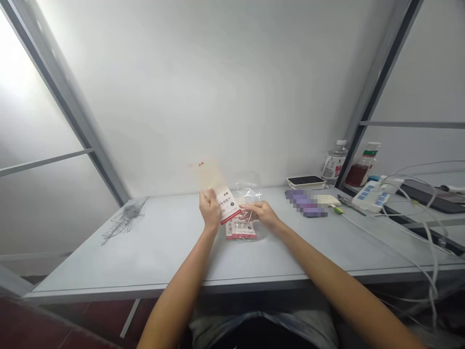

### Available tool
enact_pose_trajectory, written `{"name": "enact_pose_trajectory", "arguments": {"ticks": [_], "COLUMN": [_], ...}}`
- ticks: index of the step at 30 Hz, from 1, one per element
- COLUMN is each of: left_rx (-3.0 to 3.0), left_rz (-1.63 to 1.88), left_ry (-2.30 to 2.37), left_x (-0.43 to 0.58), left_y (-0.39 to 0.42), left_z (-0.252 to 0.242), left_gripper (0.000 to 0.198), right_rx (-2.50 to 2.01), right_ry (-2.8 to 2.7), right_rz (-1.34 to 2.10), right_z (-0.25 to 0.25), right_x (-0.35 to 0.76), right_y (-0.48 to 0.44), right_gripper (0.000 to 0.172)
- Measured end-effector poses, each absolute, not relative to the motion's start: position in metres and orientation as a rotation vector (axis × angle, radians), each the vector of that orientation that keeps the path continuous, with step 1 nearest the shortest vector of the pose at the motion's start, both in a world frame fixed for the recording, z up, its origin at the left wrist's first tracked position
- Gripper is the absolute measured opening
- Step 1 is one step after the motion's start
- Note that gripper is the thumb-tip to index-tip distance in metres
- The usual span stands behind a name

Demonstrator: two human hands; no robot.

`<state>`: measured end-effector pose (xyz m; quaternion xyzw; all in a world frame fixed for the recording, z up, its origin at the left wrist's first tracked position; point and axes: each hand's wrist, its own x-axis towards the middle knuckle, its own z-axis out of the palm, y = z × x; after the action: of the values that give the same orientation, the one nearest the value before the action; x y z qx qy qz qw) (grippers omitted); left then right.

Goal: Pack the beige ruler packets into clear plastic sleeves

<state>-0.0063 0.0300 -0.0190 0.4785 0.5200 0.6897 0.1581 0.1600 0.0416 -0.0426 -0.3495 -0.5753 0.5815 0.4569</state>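
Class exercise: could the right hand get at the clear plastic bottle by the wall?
Probably yes: the right hand only touches the clear plastic bag, and just the low, pixelated purple object and black-topped white device lie toward the bottle, so it could pass over them.

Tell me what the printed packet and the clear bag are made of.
The printed packet in the left hand looks like paper or thin card: opaque, with a matt face and red print. The clear bag looks like thin glossy plastic film, see-through with creased highlights.
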Motion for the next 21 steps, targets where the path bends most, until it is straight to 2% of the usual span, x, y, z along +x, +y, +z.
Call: {"name": "enact_pose_trajectory", "arguments": {"ticks": [16,21], "left_rx": [1.746,1.636], "left_rz": [1.755,1.482], "left_ry": [1.489,1.269], "left_x": [0.021,0.012], "left_y": [0.022,0.036], "left_z": [-0.035,-0.037], "left_gripper": [0.025,0.031], "right_rx": [-0.745,-0.777], "right_ry": [-1.227,-1.148], "right_rz": [1.380,1.371], "right_z": [-0.044,-0.039], "right_x": [0.150,0.157], "right_y": [0.040,0.041], "right_gripper": [0.030,0.032]}}
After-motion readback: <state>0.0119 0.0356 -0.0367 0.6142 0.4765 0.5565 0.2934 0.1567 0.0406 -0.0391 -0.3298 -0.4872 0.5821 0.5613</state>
